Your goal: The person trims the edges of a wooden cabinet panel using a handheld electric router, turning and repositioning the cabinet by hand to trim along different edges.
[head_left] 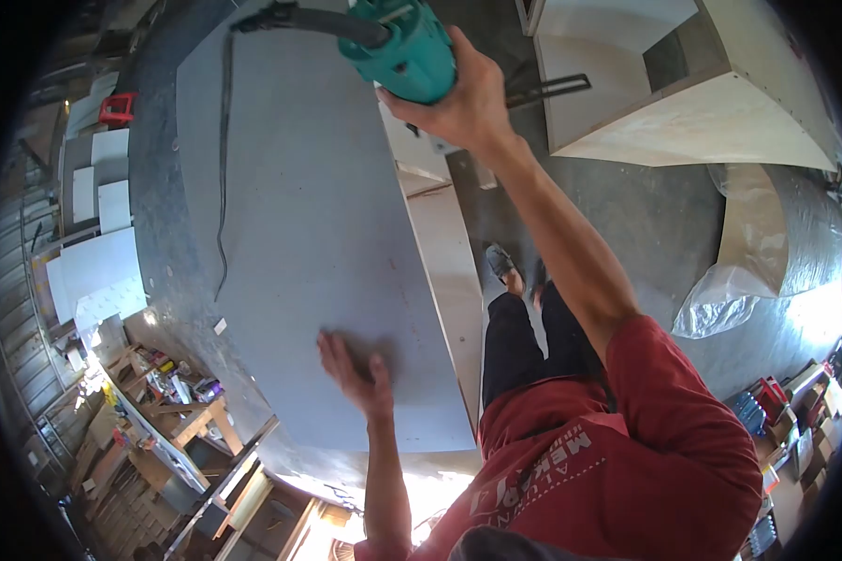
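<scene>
At the top of the head view my right hand [472, 98] is wrapped round a teal power tool [407, 56], held at the edge of a large grey panel [299, 215]. A black cord [225, 159] leaves the tool and trails over the panel's surface. My left hand [357, 376] is over the lower part of the panel, fingers apart, with nothing in it. Whether its palm touches the panel is hard to tell. Pale boards [440, 248] show below the panel's right edge.
An open wooden cabinet [664, 122] stands at the upper right. Clear plastic sheeting [720, 297] lies on the floor below it. White boards [98, 266] and a red stool [117, 109] are at the left. A cluttered workbench [164, 439] is at the lower left.
</scene>
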Tool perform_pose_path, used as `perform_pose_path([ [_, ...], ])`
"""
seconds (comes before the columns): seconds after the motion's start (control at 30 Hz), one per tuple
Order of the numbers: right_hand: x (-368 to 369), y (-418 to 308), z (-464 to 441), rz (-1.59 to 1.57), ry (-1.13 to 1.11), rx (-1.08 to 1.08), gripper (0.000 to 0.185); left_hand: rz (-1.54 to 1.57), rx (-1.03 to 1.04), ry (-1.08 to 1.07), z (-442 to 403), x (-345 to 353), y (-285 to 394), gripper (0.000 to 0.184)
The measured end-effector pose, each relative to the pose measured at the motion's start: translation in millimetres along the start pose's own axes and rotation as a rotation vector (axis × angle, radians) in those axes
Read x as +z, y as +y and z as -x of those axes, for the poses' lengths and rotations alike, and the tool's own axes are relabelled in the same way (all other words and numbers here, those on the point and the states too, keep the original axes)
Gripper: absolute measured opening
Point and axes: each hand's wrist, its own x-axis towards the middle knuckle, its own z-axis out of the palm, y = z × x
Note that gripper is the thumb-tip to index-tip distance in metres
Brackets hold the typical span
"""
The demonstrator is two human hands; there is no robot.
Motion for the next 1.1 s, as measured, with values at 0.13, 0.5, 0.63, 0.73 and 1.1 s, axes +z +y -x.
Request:
perform_pose_path([
  [0.13,-50.4,15.5,27.3,0.142,-0.051,0.050,0.059,-0.030,0.219,-0.140,-103.6,51.2,82.0,0.080],
  [0.5,-105.9,49.1,63.1,0.127,-0.215,0.192,0.054,-0.166,0.224,0.124,-232.5,135.6,142.0,0.059],
  [0.63,-108.7,55.2,57.6,0.099,-0.257,0.221,0.053,-0.051,0.216,0.044,-203.8,112.9,138.8,0.056],
  [0.73,-110.9,59.1,55.1,0.067,-0.303,0.201,0.053,0.019,0.143,0.037,-164.0,108.6,130.9,0.053],
  [1.1,-92.5,50.4,62.7,-0.069,-0.330,0.238,0.058,-0.130,0.046,0.226,-225.3,135.0,153.7,0.058],
])
